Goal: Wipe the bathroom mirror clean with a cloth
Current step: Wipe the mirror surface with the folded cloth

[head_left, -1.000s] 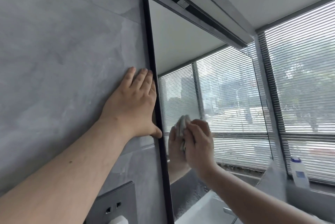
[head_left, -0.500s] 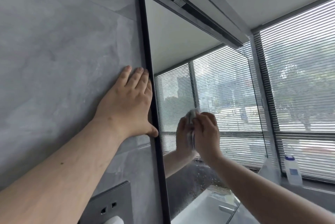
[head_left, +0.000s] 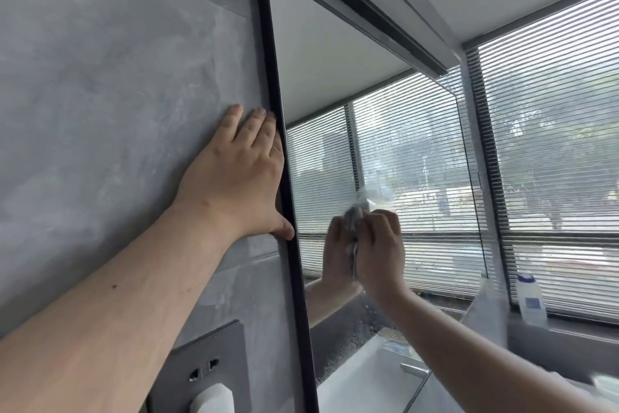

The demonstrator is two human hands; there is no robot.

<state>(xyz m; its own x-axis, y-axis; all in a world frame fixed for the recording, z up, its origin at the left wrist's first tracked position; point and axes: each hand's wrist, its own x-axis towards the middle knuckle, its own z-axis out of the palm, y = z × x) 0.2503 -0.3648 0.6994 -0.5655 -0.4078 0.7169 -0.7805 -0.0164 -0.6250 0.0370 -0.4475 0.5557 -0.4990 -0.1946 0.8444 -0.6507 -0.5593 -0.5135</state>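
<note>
A black-framed mirror (head_left: pixel 335 54) hangs on the grey tiled wall and reflects the window blinds. My right hand (head_left: pixel 380 248) grips a small grey cloth (head_left: pixel 355 213) and presses it against the glass at mid height; only the cloth's top edge shows above my fingers. The hand's reflection meets it on the glass. A smeared wet patch lies just above the cloth, and droplets speckle the lower glass. My left hand (head_left: pixel 239 171) rests flat on the wall, fingers straight, its thumb on the mirror's black left frame (head_left: pixel 278 131).
A black light bar (head_left: pixel 365 1) runs along the mirror's top. A grey wall socket with a white plug (head_left: pixel 209 369) sits below my left arm. A white bottle (head_left: pixel 531 299) stands on the windowsill at right. A white basin (head_left: pixel 368 379) lies below.
My right hand has carried the cloth to the right across the glass, away from the frame. My left hand stays on the wall beside the frame.
</note>
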